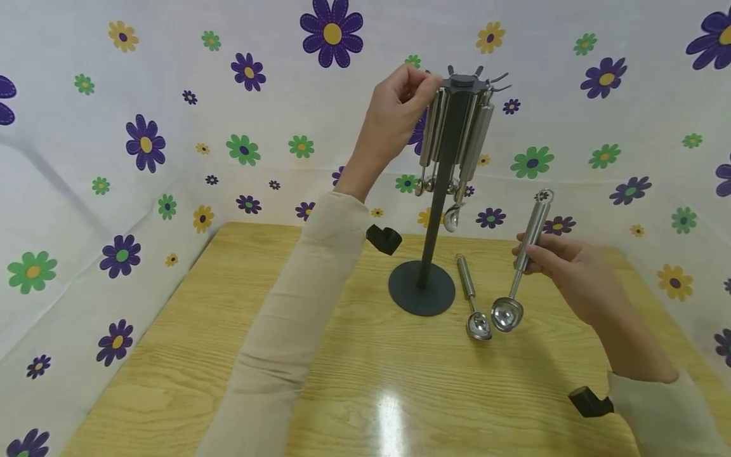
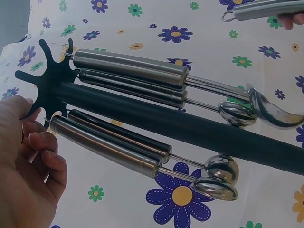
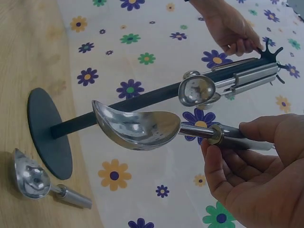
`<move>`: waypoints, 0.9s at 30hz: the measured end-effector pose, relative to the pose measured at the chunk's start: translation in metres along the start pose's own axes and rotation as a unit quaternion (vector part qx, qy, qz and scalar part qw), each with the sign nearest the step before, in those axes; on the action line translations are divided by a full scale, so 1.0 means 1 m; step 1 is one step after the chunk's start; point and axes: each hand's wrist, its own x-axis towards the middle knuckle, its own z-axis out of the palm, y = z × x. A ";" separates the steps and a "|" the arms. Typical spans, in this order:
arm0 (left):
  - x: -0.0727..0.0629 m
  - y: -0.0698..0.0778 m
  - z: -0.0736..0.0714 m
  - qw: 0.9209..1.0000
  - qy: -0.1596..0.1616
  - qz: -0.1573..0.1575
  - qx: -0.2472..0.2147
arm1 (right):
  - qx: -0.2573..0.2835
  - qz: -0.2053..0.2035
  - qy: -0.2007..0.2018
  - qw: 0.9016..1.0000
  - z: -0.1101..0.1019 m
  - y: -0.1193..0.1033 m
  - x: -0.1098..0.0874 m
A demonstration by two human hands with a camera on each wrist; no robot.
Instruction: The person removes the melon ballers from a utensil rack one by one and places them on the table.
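Note:
My right hand (image 1: 582,279) grips a steel ice cream scoop (image 3: 137,128) by its handle. The scoop is held above the table, bowl down and ring end up. With thumb and fingers, my left hand (image 1: 391,117) pinches one hook of a dark utensil stand (image 1: 441,197) at its top. Several steel utensils with long handles and small rounded bowls, among them a larger scoop (image 2: 275,111), hang from the hooks around the post. A second ice cream scoop (image 1: 478,325) lies on the table, right of the stand's round base (image 1: 421,304).
The stand is upright toward the back of a wooden table (image 1: 354,381). Behind and beside the table hangs a white cloth (image 1: 274,114) printed with flowers. A dark device sticks out at each sleeve cuff. Free hooks (image 1: 499,86) point right at the stand's top.

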 end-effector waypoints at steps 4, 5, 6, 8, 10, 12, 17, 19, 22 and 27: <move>0.000 -0.001 0.000 1.000 0.001 -0.002 -0.001 | 0.026 0.000 -0.017 1.000 0.006 0.011 -0.005; 0.000 -0.001 0.000 1.000 0.001 -0.003 -0.002 | 0.030 0.002 -0.022 0.999 0.008 0.013 -0.006; 0.000 -0.001 0.000 1.000 0.002 -0.003 -0.002 | 0.035 0.003 -0.028 0.999 0.011 0.016 -0.007; 0.000 -0.001 0.000 1.000 0.004 -0.008 -0.002 | 0.039 0.007 -0.041 0.998 0.016 0.020 -0.010; -0.001 0.001 0.001 1.000 0.010 -0.022 -0.002 | 0.039 0.011 -0.055 0.998 0.021 0.023 -0.011; -0.001 0.003 0.001 0.999 0.017 -0.034 -0.001 | 0.041 0.015 -0.066 0.997 0.025 0.025 -0.011; -0.001 0.008 0.002 0.998 0.031 -0.058 0.004 | 0.056 0.024 -0.082 0.995 0.032 0.028 -0.009; -0.002 0.009 0.003 0.997 0.035 -0.066 0.004 | 0.060 0.023 -0.084 0.994 0.033 0.029 -0.009; -0.001 0.010 0.005 0.996 0.042 -0.080 0.007 | 0.061 0.021 -0.084 0.994 0.034 0.031 -0.009; 0.002 0.013 0.010 0.994 0.057 -0.095 0.023 | 0.064 0.020 -0.082 0.994 0.032 0.033 -0.010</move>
